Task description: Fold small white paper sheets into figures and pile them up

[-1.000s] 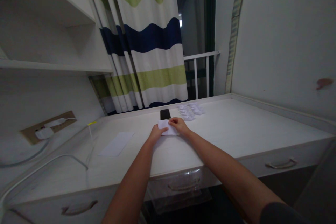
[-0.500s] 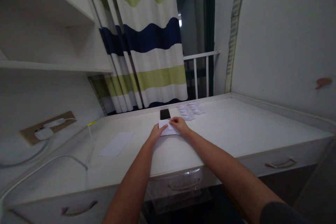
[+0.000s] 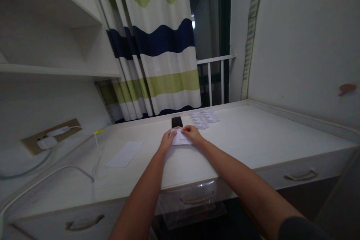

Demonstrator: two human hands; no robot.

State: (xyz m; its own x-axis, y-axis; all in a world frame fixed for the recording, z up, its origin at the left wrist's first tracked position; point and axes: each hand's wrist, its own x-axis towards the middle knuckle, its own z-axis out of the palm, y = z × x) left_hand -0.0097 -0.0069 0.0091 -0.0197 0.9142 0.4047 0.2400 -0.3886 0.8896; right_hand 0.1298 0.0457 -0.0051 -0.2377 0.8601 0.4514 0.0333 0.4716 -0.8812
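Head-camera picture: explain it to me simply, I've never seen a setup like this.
There is no machine here, just a person's two bare hands. The camera is worn on the head, looking forward and down, so both forearms reach away from you.

The left hand and right hand hold a piece of white paper between their fingers, above a white desk.

Left of them lies a flat white sheet. Just beyond is a dark, phone-like slab, with a cluster of small white pieces, seemingly folded, to its right.
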